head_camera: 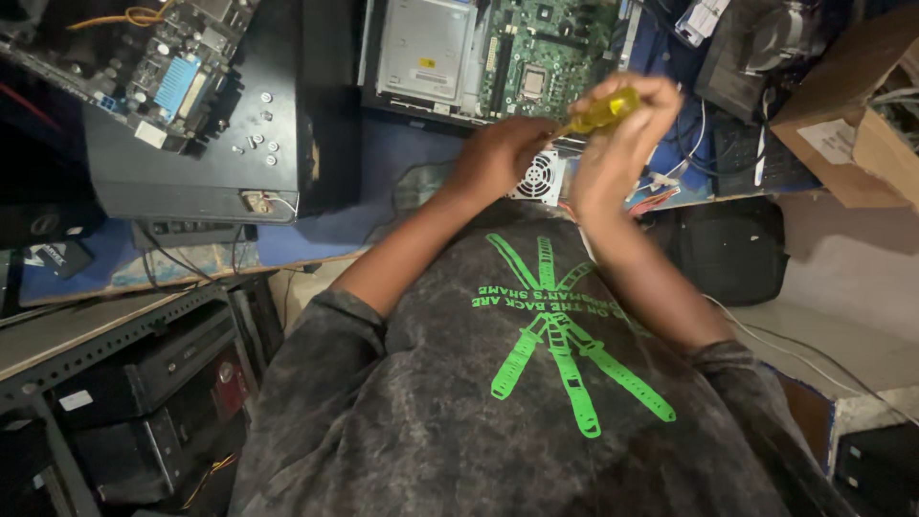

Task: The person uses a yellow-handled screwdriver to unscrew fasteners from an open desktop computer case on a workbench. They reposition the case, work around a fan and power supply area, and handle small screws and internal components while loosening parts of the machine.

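My right hand (622, 144) is closed around a screwdriver with a clear yellow handle (603, 111), held just above a small grey power supply box with a round fan grille (539, 177). On the left side of that box rests my left hand (500, 158), gripping it; the box's far part is hidden behind both hands. Beyond them lies an open computer case (498, 57) with a green motherboard and a silver drive cage. My grey shirt with a green print (555, 364) fills the lower middle.
A black computer case (201, 144) with loose screws on top sits at left, another board behind it. A cardboard box (852, 124) and cables are at right. A black bag (728, 249) hangs below the blue bench; a metal rack (115, 383) of black devices stands lower left.
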The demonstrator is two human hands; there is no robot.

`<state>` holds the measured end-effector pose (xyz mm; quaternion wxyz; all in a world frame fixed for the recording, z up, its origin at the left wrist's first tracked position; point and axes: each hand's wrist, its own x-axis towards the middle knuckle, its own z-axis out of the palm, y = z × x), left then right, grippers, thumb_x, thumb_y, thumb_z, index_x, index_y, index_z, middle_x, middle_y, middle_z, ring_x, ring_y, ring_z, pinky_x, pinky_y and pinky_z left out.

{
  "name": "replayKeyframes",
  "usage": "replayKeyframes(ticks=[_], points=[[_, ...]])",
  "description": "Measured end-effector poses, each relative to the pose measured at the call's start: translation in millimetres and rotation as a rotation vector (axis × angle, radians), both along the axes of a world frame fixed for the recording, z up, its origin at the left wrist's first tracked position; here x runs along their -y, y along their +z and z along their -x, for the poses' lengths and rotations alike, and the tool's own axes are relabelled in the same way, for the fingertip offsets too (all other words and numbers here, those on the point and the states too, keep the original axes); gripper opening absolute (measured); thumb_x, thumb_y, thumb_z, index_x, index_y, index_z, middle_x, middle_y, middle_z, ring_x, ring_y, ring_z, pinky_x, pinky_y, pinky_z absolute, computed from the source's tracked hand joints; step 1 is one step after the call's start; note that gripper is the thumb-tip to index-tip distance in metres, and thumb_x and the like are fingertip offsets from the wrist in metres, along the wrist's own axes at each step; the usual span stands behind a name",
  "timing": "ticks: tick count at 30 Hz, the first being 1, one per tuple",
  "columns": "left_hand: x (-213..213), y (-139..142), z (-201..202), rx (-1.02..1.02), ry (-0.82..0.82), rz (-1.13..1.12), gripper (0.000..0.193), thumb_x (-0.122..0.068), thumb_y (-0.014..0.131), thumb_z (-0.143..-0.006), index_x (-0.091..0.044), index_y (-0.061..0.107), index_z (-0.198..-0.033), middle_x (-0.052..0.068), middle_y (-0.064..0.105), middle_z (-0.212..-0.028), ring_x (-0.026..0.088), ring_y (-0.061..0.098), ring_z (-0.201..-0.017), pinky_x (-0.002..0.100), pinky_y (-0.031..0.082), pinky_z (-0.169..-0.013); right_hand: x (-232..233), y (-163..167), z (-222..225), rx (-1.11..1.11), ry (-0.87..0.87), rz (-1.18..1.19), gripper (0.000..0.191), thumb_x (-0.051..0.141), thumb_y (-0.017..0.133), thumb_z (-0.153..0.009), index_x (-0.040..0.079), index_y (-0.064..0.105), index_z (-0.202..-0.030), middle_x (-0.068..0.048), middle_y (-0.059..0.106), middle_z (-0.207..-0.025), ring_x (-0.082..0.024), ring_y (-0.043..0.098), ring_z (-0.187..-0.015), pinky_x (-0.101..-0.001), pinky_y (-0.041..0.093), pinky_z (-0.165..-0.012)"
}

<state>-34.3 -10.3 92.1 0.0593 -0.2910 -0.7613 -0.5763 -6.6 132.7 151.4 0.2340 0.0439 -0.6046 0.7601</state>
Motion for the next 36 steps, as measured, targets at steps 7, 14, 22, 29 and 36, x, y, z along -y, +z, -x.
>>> replayKeyframes(ticks=[7, 14, 22, 29, 36], points=[[6, -45, 5, -0.017, -0.066, 0.005, 0.025, -0.013, 0.077, -0.091, -0.007, 0.066, -0.113, 0.014, 0.069, -0.109, 0.036, 0.068, -0.099, 0.046, 0.056, -0.083, 7, -8, -7, -0.015, 0.142, -0.04, 0.05, 0.054, 0.054, -0.109, 0.008, 0.041, -0.125, -0.008, 0.048, -0.107, -0.016, 0.048, -0.088, -0.0318, 0.046, -0.079], [14, -84, 2, 0.1, -0.007, 0.469, 0.029, -0.022, 0.073, -0.083, -0.013, 0.07, -0.11, 0.012, 0.07, -0.102, 0.035, 0.069, -0.095, 0.051, 0.053, -0.078, -10, -3, -6, -0.051, 0.191, 0.051, 0.041, 0.04, 0.066, -0.106, 0.006, 0.044, -0.101, -0.004, 0.044, -0.083, -0.012, 0.041, -0.071, -0.0279, 0.038, -0.065], [-4, -65, 11, 0.239, -0.014, 0.683, 0.024, -0.033, 0.057, -0.096, -0.019, 0.073, -0.108, 0.013, 0.073, -0.104, 0.035, 0.07, -0.097, 0.052, 0.055, -0.081, -6, 3, -13, -0.043, 0.187, 0.04, 0.036, 0.032, 0.066, -0.107, 0.005, 0.045, -0.096, -0.004, 0.044, -0.081, -0.012, 0.041, -0.069, -0.0279, 0.037, -0.065], [-10, -59, 13, 0.12, -0.056, 0.781, 0.022, -0.02, 0.052, -0.095, -0.007, 0.07, -0.099, 0.018, 0.073, -0.099, 0.038, 0.073, -0.091, 0.053, 0.056, -0.073, -9, 8, -19, -0.066, 0.174, 0.059, 0.036, 0.032, 0.065, -0.108, 0.004, 0.044, -0.097, -0.006, 0.044, -0.082, -0.013, 0.041, -0.069, -0.0291, 0.038, -0.066], [-20, -69, 14, -0.121, -0.02, 0.85, 0.015, -0.016, 0.055, -0.093, -0.007, 0.066, -0.095, 0.017, 0.071, -0.09, 0.033, 0.074, -0.078, 0.048, 0.059, -0.064, -12, 12, -24, -0.076, 0.137, 0.022, 0.033, 0.027, 0.065, -0.108, 0.004, 0.044, -0.097, -0.006, 0.044, -0.081, -0.013, 0.041, -0.068, -0.0294, 0.039, -0.064]])
